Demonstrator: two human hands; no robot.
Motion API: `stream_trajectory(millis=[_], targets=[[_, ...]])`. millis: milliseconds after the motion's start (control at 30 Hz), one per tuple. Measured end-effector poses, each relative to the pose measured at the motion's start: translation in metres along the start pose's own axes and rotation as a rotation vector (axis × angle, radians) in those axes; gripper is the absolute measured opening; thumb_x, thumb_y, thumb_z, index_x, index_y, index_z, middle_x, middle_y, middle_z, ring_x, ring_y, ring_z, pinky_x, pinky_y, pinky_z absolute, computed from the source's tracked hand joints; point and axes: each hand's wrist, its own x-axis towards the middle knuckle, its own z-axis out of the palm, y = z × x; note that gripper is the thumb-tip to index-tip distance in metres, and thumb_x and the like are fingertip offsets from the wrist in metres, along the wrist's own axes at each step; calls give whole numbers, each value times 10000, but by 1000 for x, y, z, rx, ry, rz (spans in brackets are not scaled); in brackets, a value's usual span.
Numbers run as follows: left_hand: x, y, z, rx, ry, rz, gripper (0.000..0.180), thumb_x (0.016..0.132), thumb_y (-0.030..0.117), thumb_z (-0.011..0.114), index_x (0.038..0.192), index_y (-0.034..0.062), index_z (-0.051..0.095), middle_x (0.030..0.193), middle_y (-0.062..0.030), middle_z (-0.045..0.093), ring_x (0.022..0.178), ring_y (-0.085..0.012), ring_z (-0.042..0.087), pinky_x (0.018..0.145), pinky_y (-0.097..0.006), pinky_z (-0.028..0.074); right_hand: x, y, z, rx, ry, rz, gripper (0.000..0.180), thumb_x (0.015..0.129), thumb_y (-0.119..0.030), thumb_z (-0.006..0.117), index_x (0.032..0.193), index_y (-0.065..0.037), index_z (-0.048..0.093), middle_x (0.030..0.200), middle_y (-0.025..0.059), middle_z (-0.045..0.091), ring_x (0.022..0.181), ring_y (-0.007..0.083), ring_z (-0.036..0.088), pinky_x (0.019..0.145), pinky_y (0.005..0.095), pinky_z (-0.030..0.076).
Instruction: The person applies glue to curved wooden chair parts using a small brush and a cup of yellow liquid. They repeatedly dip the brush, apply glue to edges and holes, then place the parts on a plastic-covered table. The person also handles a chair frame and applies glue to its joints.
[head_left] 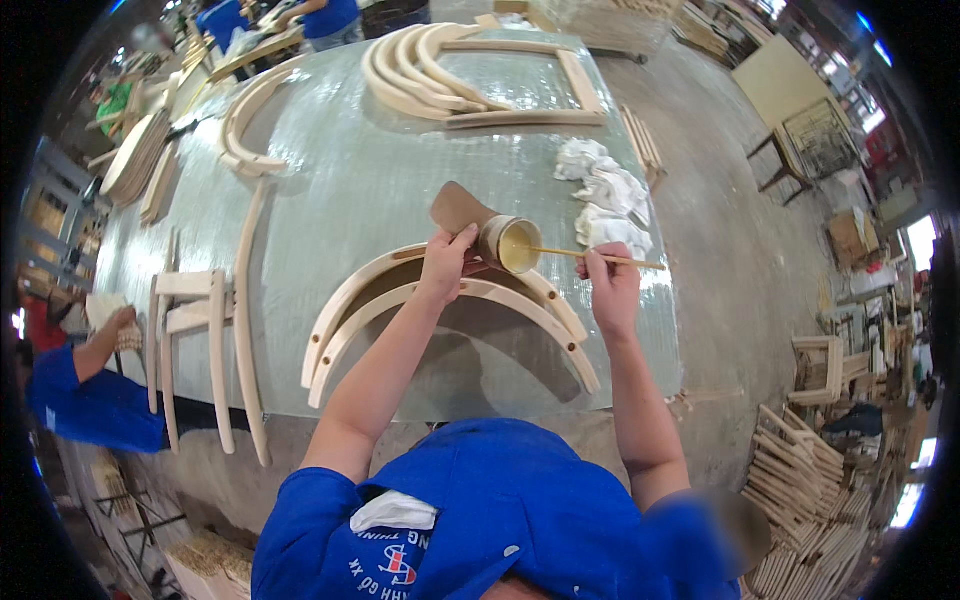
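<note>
The left hand [446, 262] is gripping a brown cylindrical glue cup [508, 244] above two curved pale wooden arches [400, 290]; at three o'clock, the right hand [610, 285] is pinching a thin wooden stick [590, 256] dipped inside.

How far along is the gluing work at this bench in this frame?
Done: nothing shows as finished; no glue is visible on the two curved wooden arches lying before the person. In hand: the left hand holds a brown scoop-like cup of yellowish glue, and the right hand holds a thin stick with its tip in the cup. Left: the arches, and more curved parts stacked at the far end.
</note>
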Motion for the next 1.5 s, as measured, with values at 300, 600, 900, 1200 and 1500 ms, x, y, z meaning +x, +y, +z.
stream_trajectory(millis=[300,600,900,1200,1500], targets=[[-73,55,-112,-245,143,57,264,931,195,455,1152,52,462,1040,-100,587,860,-243,631,727,-405,548,-16,7,127,705,-50,602,125,839,-120,562,860,-23,487,749,117,600,647,171,597,592,287,518],[-88,68,-152,-359,228,74,295,945,165,423,1201,21,391,1142,-130,487,990,-282,561,790,-513,528,-33,21,193,872,-67,776,84,854,-146,579,833,-70,549,734,54,603,639,140,587,578,271,522],[-66,55,-154,-356,244,52,322,923,168,476,1200,34,384,1166,-130,449,1016,-320,518,815,-528,505,-25,21,194,710,11,605,162,866,-188,584,839,-54,497,731,79,598,627,163,594,529,290,502],[-78,50,-189,-388,360,46,335,927,183,461,1213,38,366,1204,-150,420,1045,-336,508,854,-548,480,-18,32,162,443,157,355,130,858,-125,572,796,-48,488,703,85,588,606,162,610,518,267,524],[-95,53,-212,-396,371,85,324,927,180,459,1179,-10,390,1165,-164,454,1025,-335,530,829,-539,506,-19,46,183,358,211,185,132,857,-81,553,777,-12,475,652,79,567,564,148,582,513,269,506]])
